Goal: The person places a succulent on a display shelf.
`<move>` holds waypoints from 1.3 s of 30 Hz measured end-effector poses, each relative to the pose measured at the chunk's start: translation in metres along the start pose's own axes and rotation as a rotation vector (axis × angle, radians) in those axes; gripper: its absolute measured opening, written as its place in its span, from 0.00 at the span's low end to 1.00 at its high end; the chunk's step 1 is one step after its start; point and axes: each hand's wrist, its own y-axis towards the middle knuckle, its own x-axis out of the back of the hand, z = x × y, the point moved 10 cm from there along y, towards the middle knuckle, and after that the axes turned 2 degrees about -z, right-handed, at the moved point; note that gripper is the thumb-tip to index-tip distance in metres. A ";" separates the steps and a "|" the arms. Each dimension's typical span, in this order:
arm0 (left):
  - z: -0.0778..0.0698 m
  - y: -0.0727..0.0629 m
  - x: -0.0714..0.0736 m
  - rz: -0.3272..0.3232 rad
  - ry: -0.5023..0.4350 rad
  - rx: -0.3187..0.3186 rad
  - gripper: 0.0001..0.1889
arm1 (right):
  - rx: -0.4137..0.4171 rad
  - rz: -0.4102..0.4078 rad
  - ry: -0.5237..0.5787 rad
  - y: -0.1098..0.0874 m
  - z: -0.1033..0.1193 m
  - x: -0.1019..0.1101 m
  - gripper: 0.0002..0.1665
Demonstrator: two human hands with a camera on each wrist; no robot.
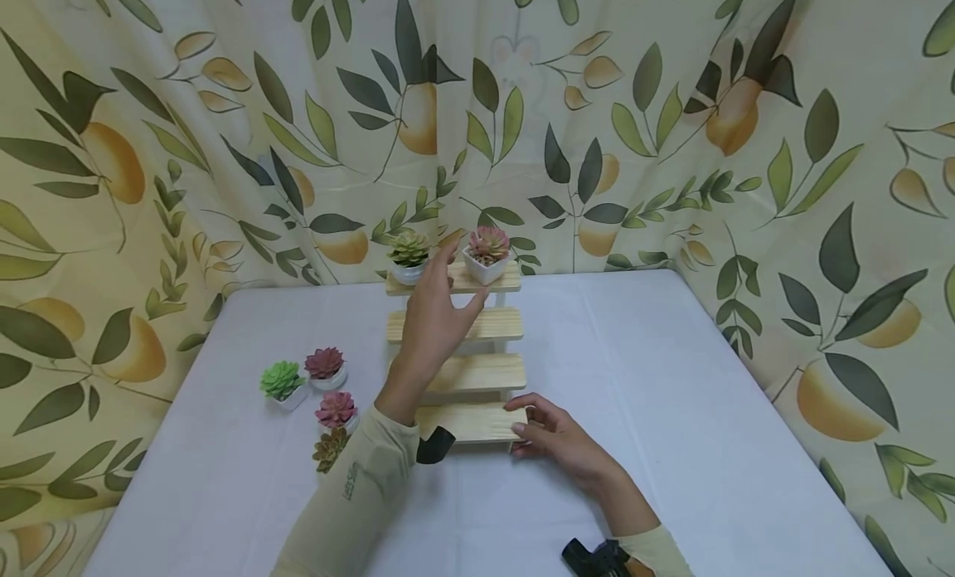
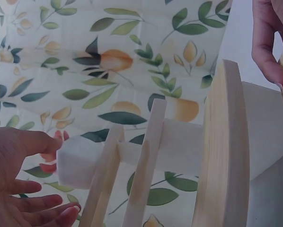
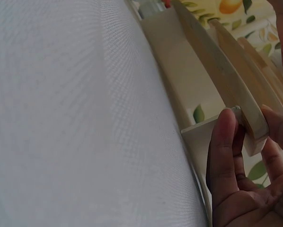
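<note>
A four-tier wooden display stand (image 1: 477,372) rises in steps on the table. On its top tier are a potted pale-green succulent (image 1: 409,252) at left and a potted pink succulent (image 1: 488,247) at right, both in white pots. My left hand (image 1: 435,312) is at that tier, between the two, thumb and fingers spread apart. In the left wrist view the thumb comes close to a white pot (image 2: 77,161); whether it touches cannot be told. My right hand (image 1: 559,446) pinches the right end of the lowest tier, thumb and fingers on either side of the board (image 3: 245,104).
Left of the stand sit several more potted succulents: a bright green one (image 1: 282,381), a dark red one (image 1: 325,364), a pink one (image 1: 336,409) and a brownish one (image 1: 331,449) partly behind my left sleeve. A leaf-patterned curtain (image 1: 567,104) hangs behind the white-covered table (image 1: 642,378).
</note>
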 end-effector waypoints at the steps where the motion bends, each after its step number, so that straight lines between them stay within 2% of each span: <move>1: 0.001 -0.002 0.002 -0.003 0.003 0.002 0.41 | -0.002 -0.001 -0.002 0.000 0.000 0.000 0.25; 12: 0.009 -0.020 0.017 -0.020 -0.005 0.002 0.37 | 0.000 -0.002 0.008 0.001 0.001 -0.002 0.26; 21: 0.019 -0.037 0.028 -0.018 0.023 0.020 0.34 | -0.012 -0.016 0.004 0.003 -0.003 0.000 0.26; 29: 0.038 -0.053 0.043 -0.056 0.047 0.073 0.30 | -0.002 -0.015 -0.006 0.003 -0.001 0.001 0.26; 39: 0.058 -0.071 0.056 -0.077 0.038 0.078 0.29 | -0.014 -0.023 -0.017 0.004 -0.002 0.002 0.26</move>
